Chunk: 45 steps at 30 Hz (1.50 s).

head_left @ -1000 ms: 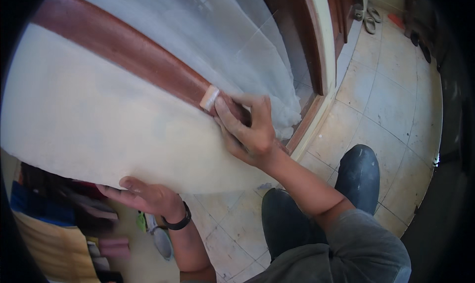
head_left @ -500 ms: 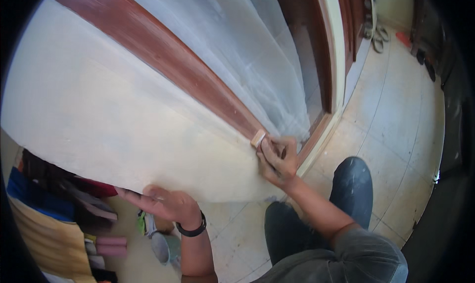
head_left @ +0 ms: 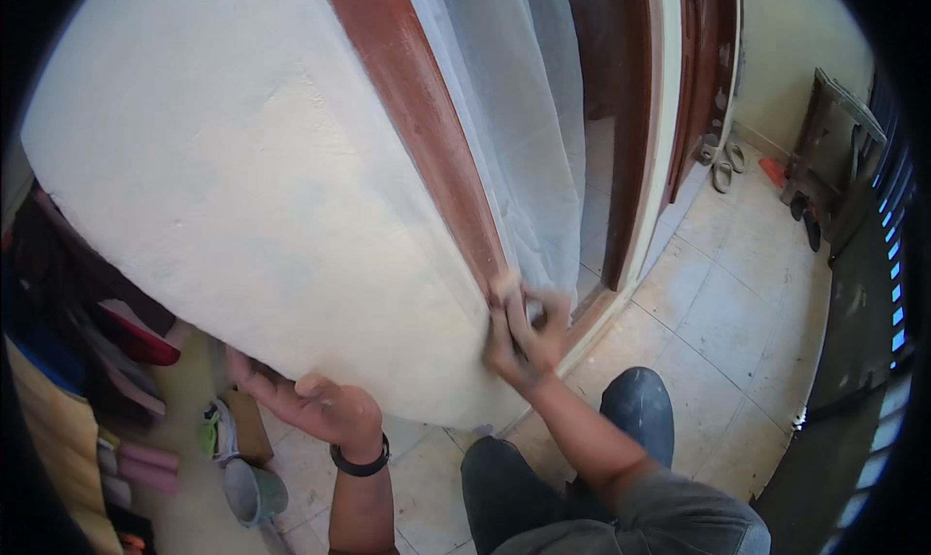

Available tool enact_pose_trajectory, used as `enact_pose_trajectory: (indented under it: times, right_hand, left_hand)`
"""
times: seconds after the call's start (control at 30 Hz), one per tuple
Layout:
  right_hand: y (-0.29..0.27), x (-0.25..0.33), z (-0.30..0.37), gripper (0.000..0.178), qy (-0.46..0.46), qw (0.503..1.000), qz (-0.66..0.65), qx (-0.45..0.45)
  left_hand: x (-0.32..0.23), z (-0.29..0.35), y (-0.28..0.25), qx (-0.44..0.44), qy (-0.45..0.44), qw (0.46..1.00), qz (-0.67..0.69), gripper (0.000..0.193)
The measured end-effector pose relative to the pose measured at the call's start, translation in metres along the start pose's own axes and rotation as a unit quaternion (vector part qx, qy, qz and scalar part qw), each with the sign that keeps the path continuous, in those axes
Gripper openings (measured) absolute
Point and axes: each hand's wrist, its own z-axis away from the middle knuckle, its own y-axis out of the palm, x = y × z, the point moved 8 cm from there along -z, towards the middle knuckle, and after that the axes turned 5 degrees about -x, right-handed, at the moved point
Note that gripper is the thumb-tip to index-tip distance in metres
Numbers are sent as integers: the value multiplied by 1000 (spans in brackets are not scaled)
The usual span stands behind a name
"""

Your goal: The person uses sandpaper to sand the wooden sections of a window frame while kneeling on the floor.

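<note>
A white wall panel (head_left: 242, 186) fills the left, with a reddish-brown wooden strip (head_left: 427, 109) running down its right side. My right hand (head_left: 529, 337), slightly blurred, is at the low end of this strip. Its fingers pinch a small tan block (head_left: 504, 284) against the wood. A sheer white curtain (head_left: 533, 138) hangs just right of the strip. My left hand (head_left: 315, 407), with a dark band at the wrist, lies along the panel's edge, fingers stretched out and thumb apart; some fingertips are partly hidden behind the edge. It holds no separate thing.
A grey-green bucket (head_left: 255, 494) stands on the tiled floor below my left hand, beside a brown box (head_left: 250, 424). Clothes (head_left: 58, 458) hang at lower left. Sandals (head_left: 727, 167) and a wooden frame (head_left: 824, 138) are at the far right, near a dark gate (head_left: 824, 380).
The view has swung, so the strip looks steeper and more of the right-hand floor shows. My right hand still has the block low on the strip; my left hand remains at the panel's edge.
</note>
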Motion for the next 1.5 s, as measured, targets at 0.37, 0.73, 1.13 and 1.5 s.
enact_pose_trajectory:
  times: [0.37, 0.73, 1.13, 1.5]
  right_hand:
    - [58, 88, -121, 30, -147, 987, 61, -17]
    - [171, 218, -411, 31, -239, 955, -149, -89]
    - [170, 231, -390, 25, -267, 955, -48, -119]
    - [85, 142, -188, 28, -117, 989, -30, -81]
  left_hand:
    - [11, -42, -12, -10, -21, 992, 126, 103]
    - [50, -67, -15, -60, -80, 975, 201, 91]
    - [50, -54, -35, -34, -91, 978, 186, 97]
    - [31, -8, -47, -10, -87, 983, 163, 99]
